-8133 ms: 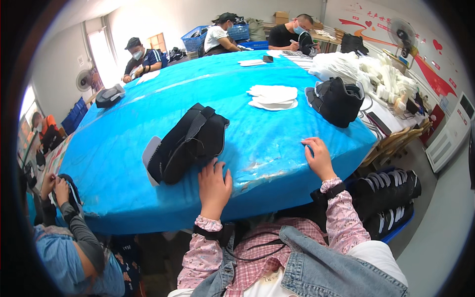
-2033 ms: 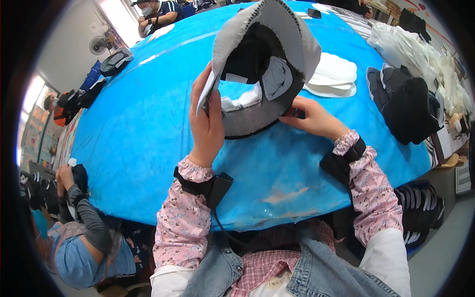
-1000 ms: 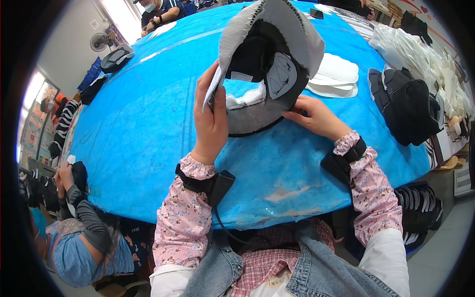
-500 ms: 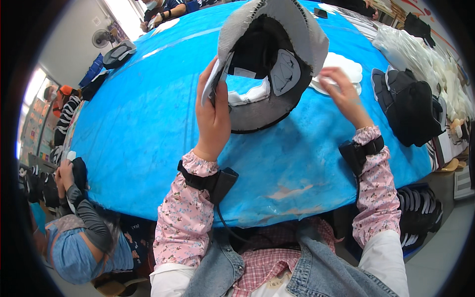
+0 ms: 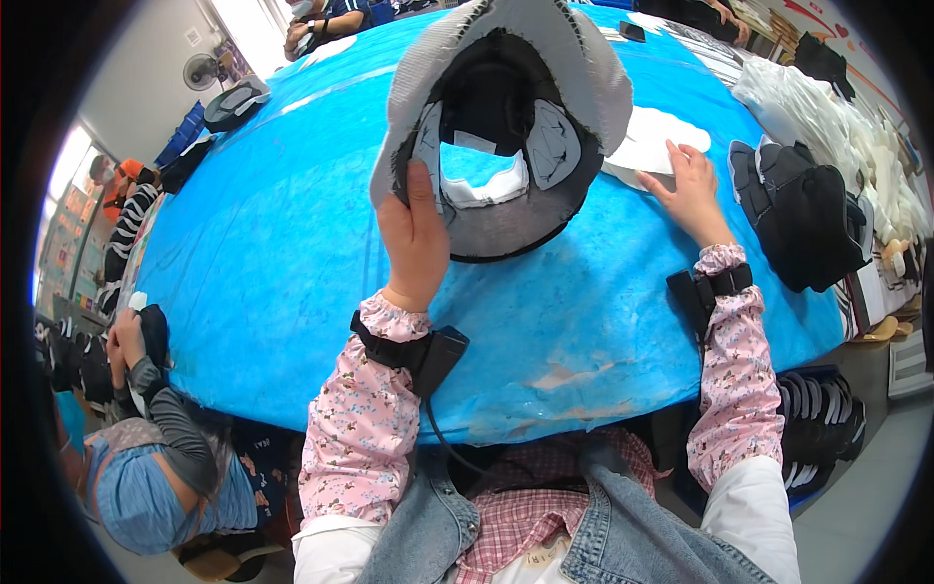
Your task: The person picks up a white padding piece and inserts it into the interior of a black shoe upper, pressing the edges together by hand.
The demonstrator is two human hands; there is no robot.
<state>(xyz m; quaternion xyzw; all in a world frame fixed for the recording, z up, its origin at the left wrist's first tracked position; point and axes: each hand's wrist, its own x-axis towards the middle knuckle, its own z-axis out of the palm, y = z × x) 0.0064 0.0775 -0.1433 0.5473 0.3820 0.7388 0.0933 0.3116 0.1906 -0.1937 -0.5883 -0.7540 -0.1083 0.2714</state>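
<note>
My left hand [image 5: 416, 229] grips a shoe upper [image 5: 525, 219] by its left side, thumb on the inner face, and holds it up over the blue table. Its inside is turned to me: black and grey lining, a pale outer flap, rough cut edges and whitish side patches. To the right, my right hand [image 5: 689, 190] pinches the near edge of a white, rounded flat piece [image 5: 647, 136]. Thumb below and fingers above, it tilts that edge up a little; how many pieces lie there I cannot tell.
The table [image 5: 292, 263] has a blue cover. Black shoe uppers [image 5: 803, 214] are piled at the right, beside clear plastic bags [image 5: 808, 107]. A crate of shoe parts [image 5: 822, 419] stands low at the right. A co-worker [image 5: 161, 467] works at the left; another [image 5: 326, 19] sits across the table.
My right hand has come down from above the white pieces onto the near edge and taken hold of it. The upper has shifted slightly left and turned more toward me.
</note>
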